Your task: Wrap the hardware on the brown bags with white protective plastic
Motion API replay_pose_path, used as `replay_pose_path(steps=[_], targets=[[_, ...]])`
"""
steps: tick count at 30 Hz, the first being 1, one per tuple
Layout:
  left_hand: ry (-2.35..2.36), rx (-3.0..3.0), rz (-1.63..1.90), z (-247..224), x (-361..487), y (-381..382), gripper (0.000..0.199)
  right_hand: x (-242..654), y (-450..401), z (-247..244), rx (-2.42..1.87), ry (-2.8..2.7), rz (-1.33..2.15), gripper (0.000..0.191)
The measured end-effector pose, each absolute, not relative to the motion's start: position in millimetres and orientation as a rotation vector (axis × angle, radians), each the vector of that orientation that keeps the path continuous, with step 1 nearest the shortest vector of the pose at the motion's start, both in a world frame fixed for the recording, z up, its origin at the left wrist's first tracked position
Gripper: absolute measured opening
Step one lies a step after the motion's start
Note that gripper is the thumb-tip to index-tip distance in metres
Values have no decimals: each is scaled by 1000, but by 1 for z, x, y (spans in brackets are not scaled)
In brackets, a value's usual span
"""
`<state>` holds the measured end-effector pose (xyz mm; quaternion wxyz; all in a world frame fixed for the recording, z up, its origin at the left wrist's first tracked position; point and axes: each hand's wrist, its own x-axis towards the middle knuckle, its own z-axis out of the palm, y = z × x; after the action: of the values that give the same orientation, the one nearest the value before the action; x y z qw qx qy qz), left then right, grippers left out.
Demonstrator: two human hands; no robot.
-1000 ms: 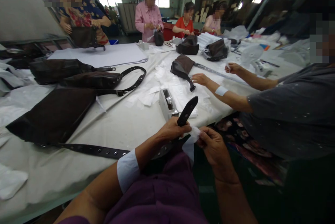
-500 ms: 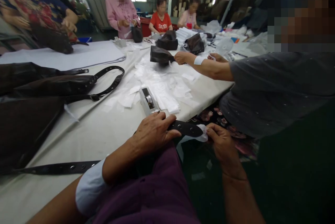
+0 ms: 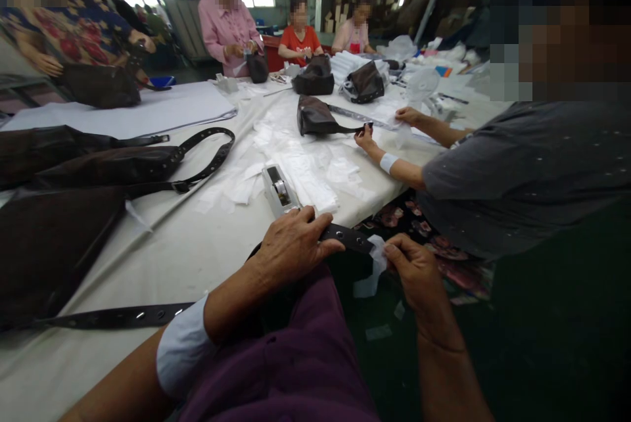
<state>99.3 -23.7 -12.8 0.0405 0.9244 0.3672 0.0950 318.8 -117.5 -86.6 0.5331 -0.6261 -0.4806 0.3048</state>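
My left hand [image 3: 296, 246] grips a dark leather strap with metal eyelets [image 3: 348, 238] at the table's near edge. The strap's far end reaches a crumpled white paper wrapper [image 3: 377, 264], which my right hand [image 3: 414, 271] pinches between thumb and fingers. The strap's other length runs left across the white-covered table [image 3: 197, 244] to a large dark brown leather bag [image 3: 54, 244]. A silver-grey tape dispenser [image 3: 279, 190] stands just beyond my left hand, not touching it.
Several dark leather bags with studded straps lie on the table among white paper scraps. Across from me, a co-worker in a grey shirt [image 3: 522, 179] handles a bag's strap [image 3: 350, 127]. Other people work further along, and a patterned cloth [image 3: 419, 231] lies below the table edge.
The strap has dropped from upright in my left hand to lying level under it. The view has swung left, and the co-worker's bag now rests on the table.
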Motion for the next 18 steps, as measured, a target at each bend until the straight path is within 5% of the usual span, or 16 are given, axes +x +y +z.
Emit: replay_pose_path(steps=[18], targets=[[1178,2843,317,-10,91,-25,54,317,-116,-82,-1678,-1295,467,24]])
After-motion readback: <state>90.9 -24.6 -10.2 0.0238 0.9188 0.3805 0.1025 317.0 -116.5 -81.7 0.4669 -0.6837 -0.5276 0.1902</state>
